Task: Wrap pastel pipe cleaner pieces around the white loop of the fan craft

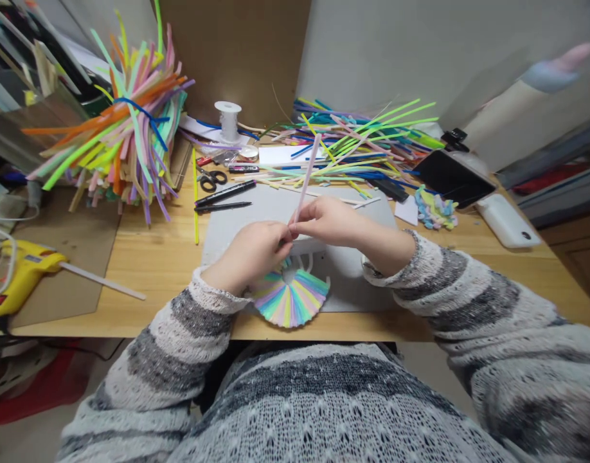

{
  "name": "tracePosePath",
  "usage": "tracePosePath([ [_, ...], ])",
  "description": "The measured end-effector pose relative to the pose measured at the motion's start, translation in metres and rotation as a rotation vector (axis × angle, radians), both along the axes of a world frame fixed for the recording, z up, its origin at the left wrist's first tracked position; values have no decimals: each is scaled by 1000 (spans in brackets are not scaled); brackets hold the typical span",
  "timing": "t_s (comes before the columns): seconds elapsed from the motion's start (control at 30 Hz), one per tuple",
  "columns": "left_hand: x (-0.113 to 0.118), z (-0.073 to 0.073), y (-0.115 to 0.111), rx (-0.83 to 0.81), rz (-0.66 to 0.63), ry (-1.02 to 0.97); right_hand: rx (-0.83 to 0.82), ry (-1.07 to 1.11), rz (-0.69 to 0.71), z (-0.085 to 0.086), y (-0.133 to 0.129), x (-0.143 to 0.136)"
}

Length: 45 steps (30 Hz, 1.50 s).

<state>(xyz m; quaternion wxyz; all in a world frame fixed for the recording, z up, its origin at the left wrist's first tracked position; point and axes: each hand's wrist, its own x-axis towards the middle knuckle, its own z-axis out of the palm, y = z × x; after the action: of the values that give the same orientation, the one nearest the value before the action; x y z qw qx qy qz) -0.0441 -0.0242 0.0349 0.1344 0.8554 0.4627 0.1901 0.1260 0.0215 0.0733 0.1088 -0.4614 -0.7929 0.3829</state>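
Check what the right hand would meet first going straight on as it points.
Likely the left hand, close ahead of the right hand near the lower end of the pale pink stem; contact unclear.

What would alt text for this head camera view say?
Two bare hands, left and right, pinch a pale pink pipe cleaner above a pastel pleated fan shape. Around them are a big pipe cleaner bundle, scissors and a yellow glue gun.

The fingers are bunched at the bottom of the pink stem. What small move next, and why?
I'd probably pinch with the left hand and slide the right hand slightly up the pale pink stem: both hands crowd its lower end, while its upper length sticks up free.
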Motion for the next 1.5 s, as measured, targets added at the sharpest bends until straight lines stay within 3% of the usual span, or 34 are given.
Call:
tracePosePath([
  [0.27,4,-2,-2,-10,152,16,467,180,-93,-36,-32,-3],
  [0.47,11,-9,-5,-23,183,-73,420,454,-261,-60,-37,3],
  [0.67,11,-6,-7,-164,261,-288,351,453,-308,-62,-36,6],
  [0.8,10,-4,-7,-178,260,-274,349,473,-303,-62,-37,6],
  [1.13,10,-1,-8,-166,266,-212,444,552,-87,-62,-33,12],
  [1.37,10,-3,-8,-168,246,-217,861,292,190,-63,-39,27],
  [1.5,9,-4,-7,-153,246,-217,868,295,274,-71,-45,33],
])
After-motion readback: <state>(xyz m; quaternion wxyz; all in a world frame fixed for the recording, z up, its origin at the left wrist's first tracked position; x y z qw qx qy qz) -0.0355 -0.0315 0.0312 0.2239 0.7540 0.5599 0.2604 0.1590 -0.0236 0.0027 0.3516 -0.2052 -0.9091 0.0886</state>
